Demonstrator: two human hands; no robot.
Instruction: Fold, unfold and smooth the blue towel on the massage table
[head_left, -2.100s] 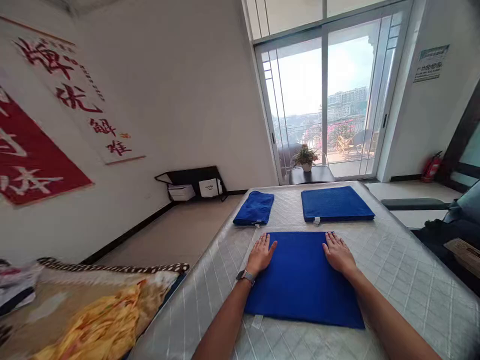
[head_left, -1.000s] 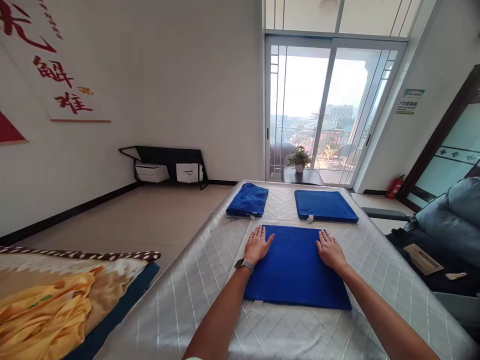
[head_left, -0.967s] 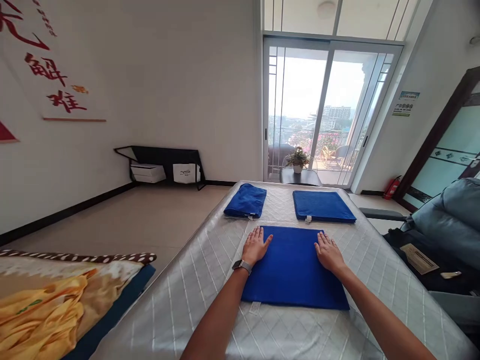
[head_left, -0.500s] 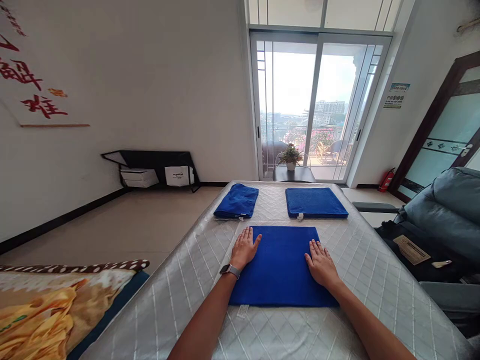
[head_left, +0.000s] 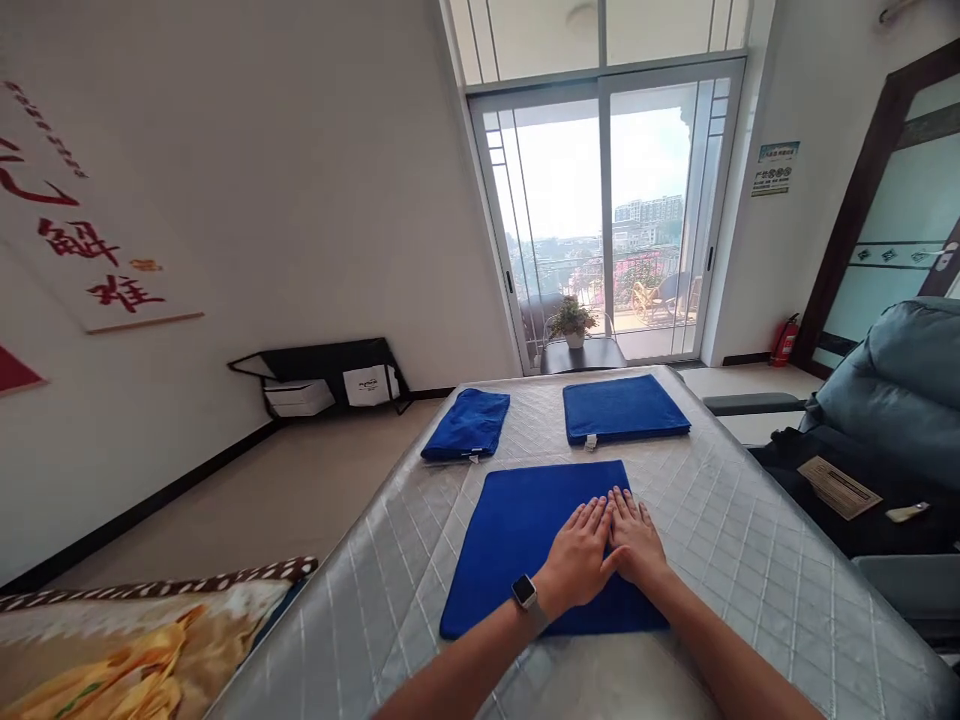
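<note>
A blue towel (head_left: 517,530) lies folded flat on the silver quilted mattress (head_left: 750,560) in front of me. My left hand (head_left: 577,555) and my right hand (head_left: 636,535) rest side by side on the towel's right half, fingers stretched flat and pointing away from me. A watch sits on my left wrist. Neither hand holds anything. Farther off lie two more blue towels: a thick folded one (head_left: 466,423) at the left and a flat one (head_left: 624,408) at the right.
A grey armchair (head_left: 892,400) with a card and a small object on its dark seat stands right of the mattress. A patterned blanket (head_left: 150,640) lies at lower left. A black shelf with white boxes (head_left: 330,378) lines the wall; a potted plant (head_left: 571,322) stands before the glass balcony door.
My left hand has slid from the towel's left edge across to the right and now lies beside my right hand. The view has shifted rightward.
</note>
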